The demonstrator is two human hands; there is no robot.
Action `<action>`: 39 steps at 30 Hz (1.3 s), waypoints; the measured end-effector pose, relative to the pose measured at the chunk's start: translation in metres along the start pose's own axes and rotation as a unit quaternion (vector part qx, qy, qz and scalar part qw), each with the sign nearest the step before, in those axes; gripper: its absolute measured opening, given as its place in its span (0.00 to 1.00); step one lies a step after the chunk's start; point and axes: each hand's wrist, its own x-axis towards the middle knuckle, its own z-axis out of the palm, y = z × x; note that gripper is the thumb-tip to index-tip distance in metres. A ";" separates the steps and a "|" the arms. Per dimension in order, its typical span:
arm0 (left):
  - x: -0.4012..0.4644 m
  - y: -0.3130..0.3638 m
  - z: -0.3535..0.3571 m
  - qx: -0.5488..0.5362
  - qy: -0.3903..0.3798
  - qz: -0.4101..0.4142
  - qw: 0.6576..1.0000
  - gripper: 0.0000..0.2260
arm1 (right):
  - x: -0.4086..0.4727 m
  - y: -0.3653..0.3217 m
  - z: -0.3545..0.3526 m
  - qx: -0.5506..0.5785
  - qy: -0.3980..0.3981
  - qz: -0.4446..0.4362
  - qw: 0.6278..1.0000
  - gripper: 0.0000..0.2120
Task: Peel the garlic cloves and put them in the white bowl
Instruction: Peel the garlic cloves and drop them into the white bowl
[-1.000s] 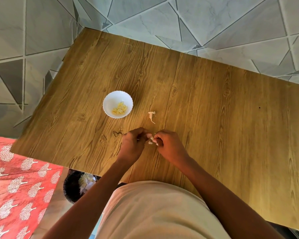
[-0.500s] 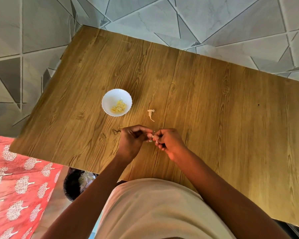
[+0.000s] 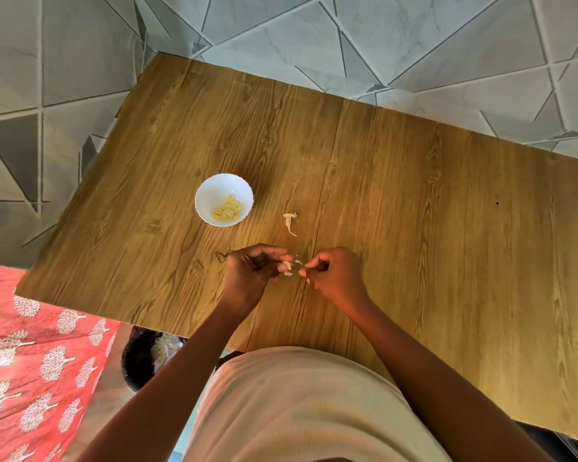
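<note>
Above the brown wooden table point(image 3: 414, 228), the left hand point(image 3: 251, 278) pinches a small pale garlic clove point(image 3: 286, 264); the right hand point(image 3: 336, 278) pinches a skin scrap. Near them stands the round white bowl point(image 3: 211, 188) holding peeled yellow cloves point(image 3: 228, 208).

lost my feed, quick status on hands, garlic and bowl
Left hand pinches garlic clove; right hand pinches skin. White bowl holds peeled cloves. Loose skin scrap on table, nothing blocking.
</note>
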 end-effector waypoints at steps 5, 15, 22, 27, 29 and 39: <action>0.002 0.000 -0.004 0.020 0.008 0.007 1.000 0.11 | 0.004 0.001 -0.001 -0.037 -0.018 -0.054 0.998 0.04; 0.000 -0.001 -0.002 0.108 0.015 0.049 0.993 0.11 | -0.004 -0.011 0.002 0.120 -0.031 -0.049 0.991 0.07; -0.008 -0.001 0.002 0.058 0.044 0.067 0.995 0.11 | -0.004 -0.013 -0.002 0.219 -0.052 -0.028 0.974 0.08; -0.010 0.001 0.005 0.046 0.052 0.060 0.996 0.13 | -0.006 -0.014 -0.005 0.243 -0.060 -0.027 0.968 0.08; -0.011 0.002 0.006 0.044 0.054 0.059 0.996 0.14 | -0.008 -0.015 -0.006 0.248 -0.058 -0.032 0.966 0.09; -0.010 0.005 0.005 0.037 0.060 0.053 0.996 0.13 | -0.011 -0.016 -0.004 0.232 -0.041 -0.069 0.969 0.08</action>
